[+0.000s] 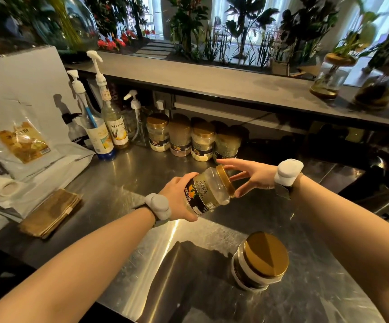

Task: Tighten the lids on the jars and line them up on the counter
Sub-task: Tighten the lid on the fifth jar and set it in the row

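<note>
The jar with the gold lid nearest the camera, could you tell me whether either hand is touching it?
No, the near jar stands alone on the counter, while both hands are at the tilted jar farther back.

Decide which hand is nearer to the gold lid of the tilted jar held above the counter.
Right. The right hand has its fingers spread at the gold lid, while the left hand grips the jar lower on its body, away from the lid.

Steel counter: 1 jar near, 4 jars at back, syrup bottles, cloth
</note>
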`<action>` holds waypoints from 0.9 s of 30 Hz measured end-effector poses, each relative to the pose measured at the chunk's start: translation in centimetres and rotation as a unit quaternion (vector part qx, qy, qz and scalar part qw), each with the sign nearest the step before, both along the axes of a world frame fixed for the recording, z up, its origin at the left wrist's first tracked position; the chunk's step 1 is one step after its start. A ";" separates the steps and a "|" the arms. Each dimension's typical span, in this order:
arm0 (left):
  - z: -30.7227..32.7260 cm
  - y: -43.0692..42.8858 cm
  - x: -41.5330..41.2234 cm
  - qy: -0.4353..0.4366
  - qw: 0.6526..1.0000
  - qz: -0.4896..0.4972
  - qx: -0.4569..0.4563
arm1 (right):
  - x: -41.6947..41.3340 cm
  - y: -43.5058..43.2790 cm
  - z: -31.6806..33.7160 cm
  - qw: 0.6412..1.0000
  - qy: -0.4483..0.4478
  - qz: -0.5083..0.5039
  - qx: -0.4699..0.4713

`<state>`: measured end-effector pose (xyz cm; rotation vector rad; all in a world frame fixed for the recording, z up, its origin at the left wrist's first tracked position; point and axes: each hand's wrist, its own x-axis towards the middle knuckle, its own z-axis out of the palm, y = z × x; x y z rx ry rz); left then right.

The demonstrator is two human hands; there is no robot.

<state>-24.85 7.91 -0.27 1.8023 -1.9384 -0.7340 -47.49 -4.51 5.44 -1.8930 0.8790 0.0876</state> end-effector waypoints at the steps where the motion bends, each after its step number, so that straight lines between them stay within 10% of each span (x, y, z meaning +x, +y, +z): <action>1: 0.0 0.0 0.0 -0.005 1.000 0.000 0.001 | -0.1 -0.1 -0.2 1.000 0.005 -0.003 0.002; 27: 0.9 0.3 -0.3 0.015 0.999 0.035 0.008 | -1.0 -0.5 -1.9 0.995 -0.021 -0.072 0.072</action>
